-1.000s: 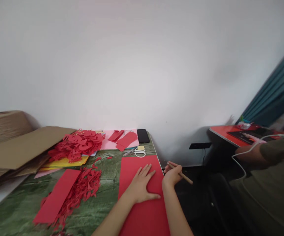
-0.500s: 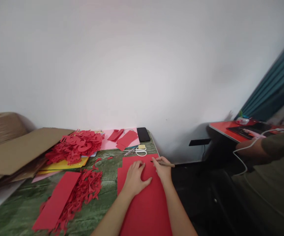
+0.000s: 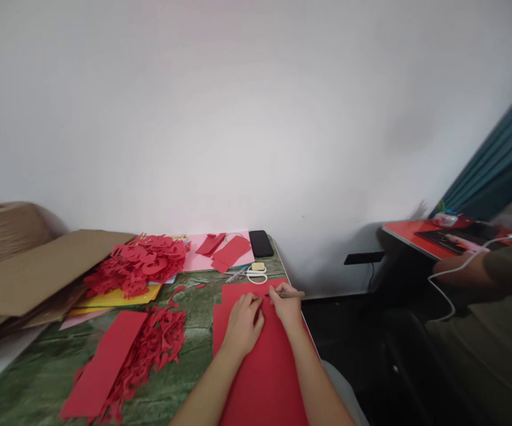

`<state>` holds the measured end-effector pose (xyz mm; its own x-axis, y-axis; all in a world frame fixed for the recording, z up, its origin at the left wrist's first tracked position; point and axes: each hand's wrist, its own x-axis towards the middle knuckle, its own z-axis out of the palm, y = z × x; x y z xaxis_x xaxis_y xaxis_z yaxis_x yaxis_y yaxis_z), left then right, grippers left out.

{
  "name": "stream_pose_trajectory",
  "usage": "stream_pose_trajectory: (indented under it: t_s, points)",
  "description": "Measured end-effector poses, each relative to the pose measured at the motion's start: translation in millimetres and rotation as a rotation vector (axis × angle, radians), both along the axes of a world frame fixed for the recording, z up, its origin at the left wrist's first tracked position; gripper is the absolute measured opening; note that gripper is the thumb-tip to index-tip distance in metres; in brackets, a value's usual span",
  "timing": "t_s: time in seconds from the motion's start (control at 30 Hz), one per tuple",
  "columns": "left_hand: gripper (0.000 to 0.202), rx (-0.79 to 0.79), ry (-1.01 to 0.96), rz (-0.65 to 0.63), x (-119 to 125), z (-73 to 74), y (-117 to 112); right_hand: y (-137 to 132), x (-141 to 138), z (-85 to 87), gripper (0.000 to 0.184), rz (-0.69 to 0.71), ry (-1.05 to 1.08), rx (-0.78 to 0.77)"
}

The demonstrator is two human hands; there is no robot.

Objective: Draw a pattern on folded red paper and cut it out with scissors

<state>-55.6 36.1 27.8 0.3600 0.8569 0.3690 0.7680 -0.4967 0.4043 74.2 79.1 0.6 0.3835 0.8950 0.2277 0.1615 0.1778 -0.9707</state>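
Note:
A large red paper sheet [image 3: 260,367] lies on the green table [image 3: 52,367] in front of me. My left hand [image 3: 243,324] rests flat on the sheet, fingers slightly curled toward its far end. My right hand [image 3: 286,307] is closed round a brown pencil [image 3: 288,294], whose tip touches the sheet near its far edge, just beside my left fingertips.
White scissors [image 3: 252,273], a yellow eraser [image 3: 258,266] and a black phone [image 3: 261,243] lie beyond the sheet. Red paper cut-outs [image 3: 143,263], a red strip [image 3: 105,364] and cardboard [image 3: 34,269] fill the left. Another person's arm [image 3: 464,273] is at the right by a red side table [image 3: 409,236].
My right hand came in from off the table's right edge and set the pencil tip on the sheet. My left hand slid forward and curled its fingers.

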Motion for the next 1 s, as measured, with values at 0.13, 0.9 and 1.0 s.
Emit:
stream_pose_trajectory:
  t_s: [0.13,0.9,1.0]
  points:
    - [0.030,-0.003,-0.004,0.000,-0.4,-0.7,0.4,1.7,4.3,-3.9,0.030,-0.030,-0.006,0.001]
    - [0.031,-0.020,-0.022,0.003,-1.0,-1.6,1.4,1.6,23.3,-7.2,0.030,-0.038,-0.104,-0.021]
    - [0.031,-0.013,-0.027,-0.002,-1.2,-1.9,1.6,4.1,30.8,-11.0,0.031,-0.103,-0.091,-0.016]
